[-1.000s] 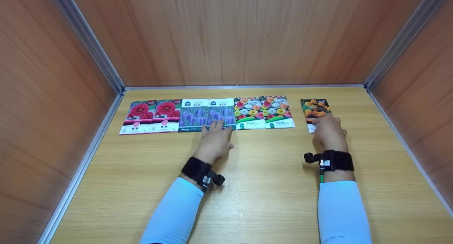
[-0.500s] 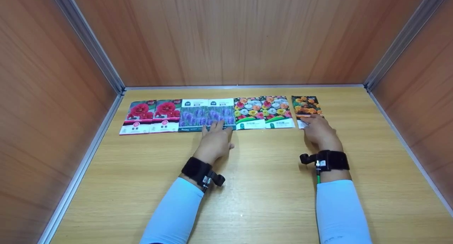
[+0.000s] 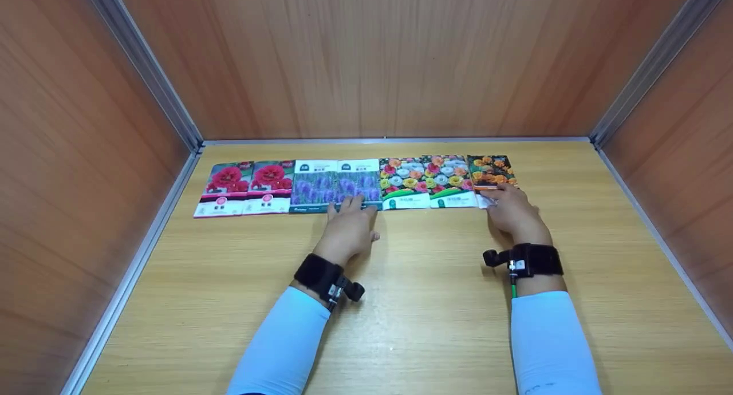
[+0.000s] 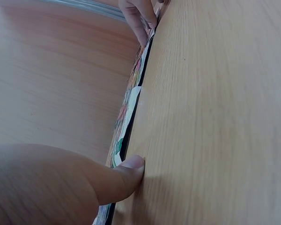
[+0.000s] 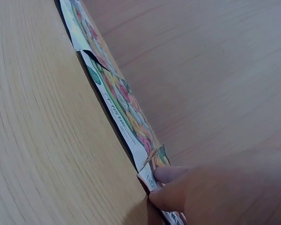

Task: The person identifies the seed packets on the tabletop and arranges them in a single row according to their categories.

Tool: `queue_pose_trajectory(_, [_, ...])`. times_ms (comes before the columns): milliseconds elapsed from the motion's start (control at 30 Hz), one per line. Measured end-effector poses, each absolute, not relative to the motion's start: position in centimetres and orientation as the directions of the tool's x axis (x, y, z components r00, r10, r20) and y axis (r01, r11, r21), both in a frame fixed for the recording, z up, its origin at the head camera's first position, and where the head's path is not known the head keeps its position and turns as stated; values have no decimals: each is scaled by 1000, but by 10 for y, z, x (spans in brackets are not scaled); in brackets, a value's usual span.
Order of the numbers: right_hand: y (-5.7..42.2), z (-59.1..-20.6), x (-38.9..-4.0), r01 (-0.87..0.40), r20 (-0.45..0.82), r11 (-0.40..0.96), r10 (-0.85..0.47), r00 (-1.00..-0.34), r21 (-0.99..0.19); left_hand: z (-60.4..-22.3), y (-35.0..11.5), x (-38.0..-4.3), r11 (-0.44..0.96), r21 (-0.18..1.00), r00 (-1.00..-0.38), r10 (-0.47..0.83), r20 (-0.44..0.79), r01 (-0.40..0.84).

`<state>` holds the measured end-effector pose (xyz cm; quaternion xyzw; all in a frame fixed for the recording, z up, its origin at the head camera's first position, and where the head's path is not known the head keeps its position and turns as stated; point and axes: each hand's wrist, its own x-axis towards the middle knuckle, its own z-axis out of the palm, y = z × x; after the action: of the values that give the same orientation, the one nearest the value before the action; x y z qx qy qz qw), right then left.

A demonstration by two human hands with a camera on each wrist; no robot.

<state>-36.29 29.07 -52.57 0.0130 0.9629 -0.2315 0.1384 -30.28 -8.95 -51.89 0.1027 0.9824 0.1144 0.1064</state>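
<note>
A row of flower seed packets lies flat along the back of the table. My left hand (image 3: 348,229) rests with spread fingers on the lower edge of a purple-flower packet (image 3: 358,180); its thumb (image 4: 131,171) is on the tabletop in the left wrist view. At the row's right end, my right hand (image 3: 515,212) pinches the lower part of an orange-flower seed packet (image 3: 491,169) between thumb and finger (image 5: 168,173). That packet's left edge sits right at the neighbouring multicoloured-flower packet (image 3: 449,180). Part of the orange packet is hidden under the hand.
Another multicoloured packet (image 3: 404,183), a second purple one (image 3: 314,186) and two red-flower packets (image 3: 267,186) continue the row leftward. Wooden panels with metal edging enclose the table (image 3: 424,315) at the back (image 3: 383,63) and both sides. Both wrists wear black camera straps.
My right hand has slid the orange-flower packet leftward, from apart on the right to the end of the row. My left hand has stayed in place.
</note>
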Motion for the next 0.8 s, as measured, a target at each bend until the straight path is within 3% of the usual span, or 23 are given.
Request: queue_pose_trajectory(800, [292, -525, -367, 128, -306, 861, -33, -952, -492, -520, -90, -302, 952, 243, -959, 229, -165, 185])
